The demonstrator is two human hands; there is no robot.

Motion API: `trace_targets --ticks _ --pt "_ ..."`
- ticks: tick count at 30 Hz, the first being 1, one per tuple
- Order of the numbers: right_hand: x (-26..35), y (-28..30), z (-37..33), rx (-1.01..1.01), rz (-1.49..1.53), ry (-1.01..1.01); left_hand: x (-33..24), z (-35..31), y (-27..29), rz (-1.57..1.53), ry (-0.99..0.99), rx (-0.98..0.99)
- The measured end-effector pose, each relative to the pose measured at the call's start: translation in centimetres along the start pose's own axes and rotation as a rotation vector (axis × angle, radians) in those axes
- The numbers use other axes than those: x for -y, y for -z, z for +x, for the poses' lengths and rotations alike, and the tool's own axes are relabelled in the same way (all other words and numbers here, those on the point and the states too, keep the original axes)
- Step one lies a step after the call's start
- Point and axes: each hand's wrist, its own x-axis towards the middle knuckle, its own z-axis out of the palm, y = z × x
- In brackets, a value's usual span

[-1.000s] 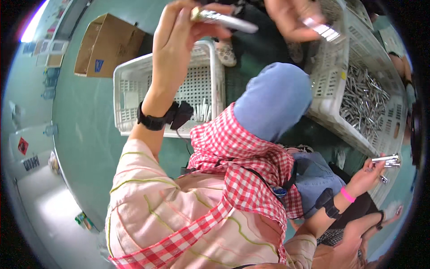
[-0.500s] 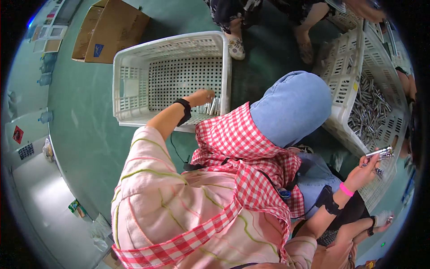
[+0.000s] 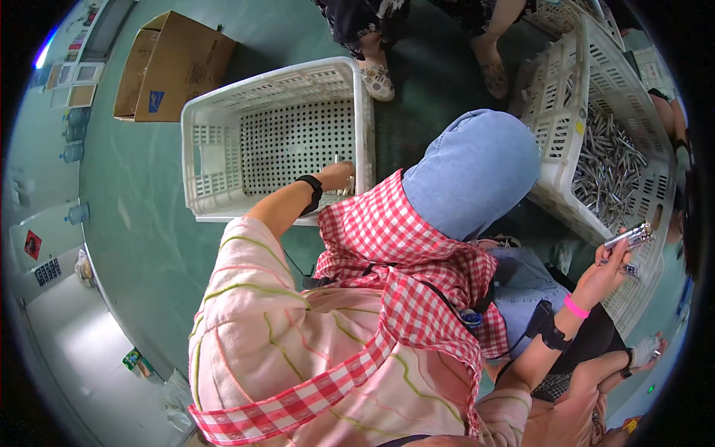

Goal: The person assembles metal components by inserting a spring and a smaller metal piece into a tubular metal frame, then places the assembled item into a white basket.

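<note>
Green floor covers the work area, with an open cardboard box at the upper left and a co-worker's patterned shoe just beside a white plastic crate. That perforated crate stands to the person's left; its base is mostly bare, and a few slim upright pieces show in the corner nearest the person's knee. The left hand reaches over the near wall into that corner, level with these pieces. Its fingers are turned away and partly hidden, so whether they grip a piece or merely touch the group cannot be determined. The right hand is raised at the far side, its fingers closed on a small bundle of shiny metal tubes, with further bright ends showing below the fingers. Beyond it, a second white crate contains a loose, disordered heap of similar metal pieces. Assessment: the step in hand appears to be handling at the left crate's corner, while the right hand keeps a supply apart. A sound next move calls for light fingers around the upright group, clearance from the crate wall, and a steady right-hand grip.
</note>
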Motion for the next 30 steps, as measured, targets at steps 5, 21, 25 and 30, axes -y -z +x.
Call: trace_targets --ticks 5,21,25,30 --pt "0.2 0.6 -0.2 0.015 0.006 -0.002 -2.5 0.2 1.0 -0.004 0.191 -0.042" --pt "2.0 -1.7 -1.8 0.167 0.003 -0.073 5.8 -2.2 4.1 0.347 -0.201 0.023" --pt "3.1 -1.3 -2.1 0.279 -0.103 -0.080 -5.0 -4.8 13.8 -0.271 0.094 -0.567" --pt "4.4 -1.2 -2.7 0.413 0.020 -0.105 -22.9 -7.8 24.4 -0.475 -0.410 -1.037"
